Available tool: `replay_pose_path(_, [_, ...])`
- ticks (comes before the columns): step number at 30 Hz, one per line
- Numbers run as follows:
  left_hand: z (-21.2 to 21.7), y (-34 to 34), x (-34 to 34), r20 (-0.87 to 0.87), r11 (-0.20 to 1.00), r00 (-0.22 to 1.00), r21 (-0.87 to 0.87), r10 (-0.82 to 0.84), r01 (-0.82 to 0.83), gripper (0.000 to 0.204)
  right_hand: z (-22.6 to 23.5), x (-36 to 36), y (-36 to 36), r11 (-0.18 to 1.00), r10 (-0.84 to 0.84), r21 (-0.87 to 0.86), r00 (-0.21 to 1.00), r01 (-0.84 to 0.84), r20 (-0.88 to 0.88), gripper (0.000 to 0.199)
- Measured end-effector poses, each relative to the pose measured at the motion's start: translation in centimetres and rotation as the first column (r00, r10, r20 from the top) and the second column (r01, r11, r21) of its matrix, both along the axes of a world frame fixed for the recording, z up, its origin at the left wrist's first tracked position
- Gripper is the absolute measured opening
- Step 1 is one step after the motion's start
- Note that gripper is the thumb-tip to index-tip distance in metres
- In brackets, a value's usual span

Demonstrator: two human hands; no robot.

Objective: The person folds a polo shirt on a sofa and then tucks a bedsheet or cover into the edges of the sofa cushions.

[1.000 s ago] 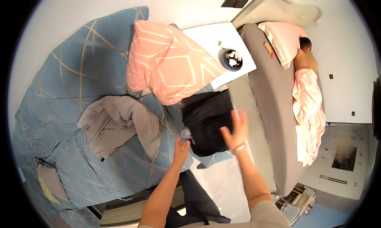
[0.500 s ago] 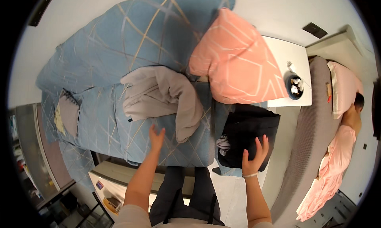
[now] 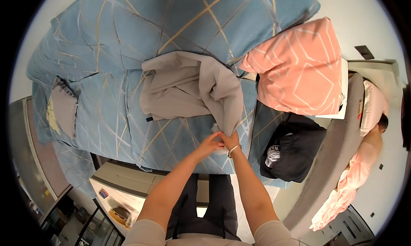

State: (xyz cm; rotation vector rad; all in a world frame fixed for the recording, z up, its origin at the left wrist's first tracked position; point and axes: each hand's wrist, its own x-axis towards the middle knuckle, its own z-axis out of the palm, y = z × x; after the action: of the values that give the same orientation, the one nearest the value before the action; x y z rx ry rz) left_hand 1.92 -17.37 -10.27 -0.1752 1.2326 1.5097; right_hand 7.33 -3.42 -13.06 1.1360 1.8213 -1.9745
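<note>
A light grey garment (image 3: pixel 180 89) lies rumpled on the blue sofa (image 3: pixel 102 104), its sleeve stretching down toward me. At that sleeve's near end my two hands meet. My right hand (image 3: pixel 231 143) is closed round the end of the sleeve, with a light bracelet at the wrist. Beside it, my left hand (image 3: pixel 209 145) has its fingers pinched at the same end, touching the right hand. Some pale, fuzzy material shows around the fingers; its exact kind is hard to make out.
A pink patterned cushion (image 3: pixel 302 70) and a folded black garment (image 3: pixel 293 149) lie to the right. Beyond them a person lies on a grey sofa (image 3: pixel 329 139). A small grey cushion (image 3: pixel 64 111) is at the left, and a cream drawer unit (image 3: pixel 124 179) stands near my legs.
My right hand has moved left from the black garment to the grey sleeve. My left hand has moved right to join it; both have closed. The view has shifted.
</note>
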Motion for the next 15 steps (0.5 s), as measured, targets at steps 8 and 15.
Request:
replay_pose_path(8, [12.7, -8.2, -0.9, -0.768, 0.81, 0.403, -0.577, -0.497, -0.1, 0.065, 14.1, 0.4, -4.1, 0.943, -0.238, -0.194, 0.954, 0.272, 0.181, 0.041])
replay_pose_path(15, [23.4, -6.4, -3.7, -0.906, 0.982, 0.379, -0.178, -0.189, 0.064, 0.04, 26.2, -0.6, -2.3, 0.939, -0.172, -0.308, 0.984, 0.151, -0.041, 0.042])
